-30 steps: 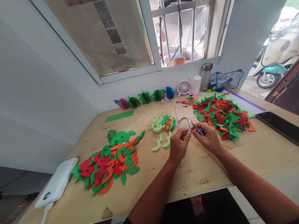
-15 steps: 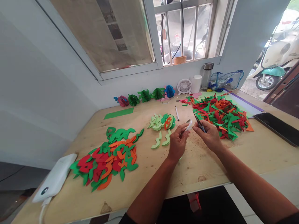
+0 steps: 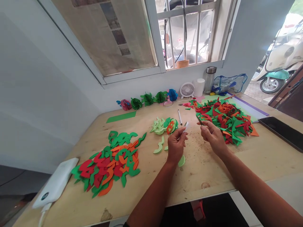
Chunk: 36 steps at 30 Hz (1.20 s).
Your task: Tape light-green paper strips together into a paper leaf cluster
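My left hand (image 3: 176, 145) is closed, pinching a small white roll (image 3: 186, 126), probably tape, now seen nearly edge-on. To its right, my right hand (image 3: 213, 137) grips slim dark scissors (image 3: 199, 119); their blades point up and left, and the fingers hide most of the handles. Both hands hover above the table, a short gap between them. Pale green cut paper shapes (image 3: 159, 145) lie beside my left hand, with another pale green piece (image 3: 181, 161) under its wrist. A heap of red, green and orange paper scraps (image 3: 222, 116) lies just beyond my right hand.
Many cut paper shapes (image 3: 111, 160) cover the table's left. Behind stand paper flowers (image 3: 148, 99), a white fan (image 3: 187, 90) and a glass bottle (image 3: 209, 82). A pen (image 3: 180, 117) lies mid-table, a phone (image 3: 282, 132) at right, a white power bank (image 3: 55, 183) at left.
My hands have moved apart, the left one slightly leftward and the right one rightward with the scissors. The white roll has turned from its round face to a narrow edge.
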### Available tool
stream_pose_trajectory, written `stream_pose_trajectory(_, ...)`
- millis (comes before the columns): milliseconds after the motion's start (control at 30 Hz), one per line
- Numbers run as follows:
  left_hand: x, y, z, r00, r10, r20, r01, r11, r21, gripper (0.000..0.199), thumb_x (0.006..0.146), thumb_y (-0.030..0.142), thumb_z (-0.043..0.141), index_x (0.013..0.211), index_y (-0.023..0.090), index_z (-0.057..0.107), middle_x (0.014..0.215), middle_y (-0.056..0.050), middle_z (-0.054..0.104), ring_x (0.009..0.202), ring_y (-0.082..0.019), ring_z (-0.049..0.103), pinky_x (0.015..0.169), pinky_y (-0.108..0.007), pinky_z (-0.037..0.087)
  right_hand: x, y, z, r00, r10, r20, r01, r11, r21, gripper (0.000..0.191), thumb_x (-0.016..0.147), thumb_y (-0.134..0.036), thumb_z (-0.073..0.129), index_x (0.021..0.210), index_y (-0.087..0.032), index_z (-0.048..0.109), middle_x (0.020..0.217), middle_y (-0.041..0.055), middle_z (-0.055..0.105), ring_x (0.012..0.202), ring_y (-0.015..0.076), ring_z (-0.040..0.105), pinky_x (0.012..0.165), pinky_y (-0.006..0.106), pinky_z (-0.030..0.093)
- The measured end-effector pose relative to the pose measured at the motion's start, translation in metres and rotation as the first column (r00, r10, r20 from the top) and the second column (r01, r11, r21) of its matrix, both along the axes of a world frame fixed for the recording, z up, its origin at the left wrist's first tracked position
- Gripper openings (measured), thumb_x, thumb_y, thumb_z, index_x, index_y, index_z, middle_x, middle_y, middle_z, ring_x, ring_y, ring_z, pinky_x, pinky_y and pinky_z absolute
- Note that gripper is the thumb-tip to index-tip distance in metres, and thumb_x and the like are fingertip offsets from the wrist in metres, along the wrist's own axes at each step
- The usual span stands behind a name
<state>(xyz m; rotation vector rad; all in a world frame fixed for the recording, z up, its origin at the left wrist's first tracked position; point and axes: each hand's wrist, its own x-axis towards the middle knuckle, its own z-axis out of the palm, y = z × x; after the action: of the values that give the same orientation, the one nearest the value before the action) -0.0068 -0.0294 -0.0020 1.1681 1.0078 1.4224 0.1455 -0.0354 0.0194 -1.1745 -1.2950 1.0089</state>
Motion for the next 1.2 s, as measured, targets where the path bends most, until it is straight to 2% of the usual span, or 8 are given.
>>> stream_pose_trajectory(133, -0.0018, 0.0008, 0.0012, 1.0, -0.008, 0.014, 0.008, 1.0, -0.002, 0.033, 0.074, 0.036, 0.066, 0.1, 0.017, 0.069, 0.079, -0.005, 0.066, 0.057, -0.008, 0.055, 0.039, -0.015, 0.038, 0.0, 0.0001, 0.0026, 0.98, 0.021, 0.199, -0.038, 0.996, 0.084, 0.042, 0.086, -0.055, 0.043, 0.072, -0.018, 0.058, 0.048, -0.0049, 0.034, 0.045, 0.0101, 0.031, 0.046, 0.026, 0.024)
stream_pose_trajectory(267, -0.0016, 0.0001, 0.0005, 1.0, -0.015, 0.015, 0.015, 1.0, -0.001, 0.034, 0.074, 0.038, 0.066, 0.099, 0.017, 0.069, 0.078, -0.005, 0.066, 0.057, -0.008, 0.054, 0.038, -0.014, 0.037, -0.0017, 0.0008, 0.0014, 0.945, -0.007, 0.328, -0.025, 0.995, 0.095, 0.042, 0.086, -0.053, 0.044, 0.068, -0.019, 0.059, 0.05, -0.004, 0.037, 0.047, 0.0104, 0.034, 0.048, 0.025, 0.026)
stream_pose_trajectory(467, -0.0024, 0.001, -0.002, 0.999, -0.041, -0.034, 0.042, 0.998, 0.049, 0.032, 0.076, 0.036, 0.064, 0.1, 0.017, 0.069, 0.078, -0.005, 0.066, 0.056, -0.008, 0.053, 0.042, -0.016, 0.039, -0.002, 0.0007, -0.0013, 0.925, 0.037, 0.377, -0.083, 0.991, 0.106, 0.038, 0.088, -0.048, 0.043, 0.07, -0.018, 0.059, 0.054, -0.0035, 0.039, 0.051, 0.0105, 0.035, 0.049, 0.025, 0.026)
stream_pose_trajectory(633, -0.0037, 0.002, -0.0035, 0.994, -0.056, -0.091, 0.065, 0.994, 0.089, 0.03, 0.076, 0.036, 0.063, 0.097, 0.016, 0.07, 0.079, -0.005, 0.068, 0.056, -0.008, 0.055, 0.046, -0.017, 0.042, -0.0013, 0.0009, -0.0007, 0.896, 0.02, 0.444, -0.096, 0.984, 0.149, 0.04, 0.089, -0.047, 0.04, 0.07, -0.017, 0.059, 0.056, -0.0028, 0.041, 0.053, 0.0108, 0.038, 0.05, 0.024, 0.028)
stream_pose_trajectory(833, -0.0051, 0.0017, -0.003, 0.993, -0.068, -0.095, 0.075, 0.995, 0.07, 0.029, 0.074, 0.034, 0.066, 0.097, 0.017, 0.07, 0.074, -0.003, 0.068, 0.052, -0.007, 0.05, 0.047, -0.018, 0.042, -0.0005, 0.0026, -0.0034, 0.874, 0.017, 0.485, -0.12, 0.976, 0.182, 0.041, 0.089, -0.047, 0.041, 0.071, -0.017, 0.062, 0.057, -0.002, 0.043, 0.057, 0.0118, 0.042, 0.053, 0.024, 0.031)
stream_pose_trajectory(1200, -0.0043, 0.0015, -0.0019, 0.996, -0.061, -0.067, 0.064, 0.997, 0.039, 0.031, 0.072, 0.036, 0.068, 0.095, 0.016, 0.071, 0.075, -0.004, 0.068, 0.051, -0.007, 0.05, 0.047, -0.019, 0.04, 0.0004, 0.0029, -0.0047, 0.859, 0.011, 0.512, -0.11, 0.98, 0.164, 0.043, 0.09, -0.048, 0.039, 0.071, -0.017, 0.062, 0.057, -0.0013, 0.047, 0.057, 0.0123, 0.044, 0.053, 0.024, 0.033)
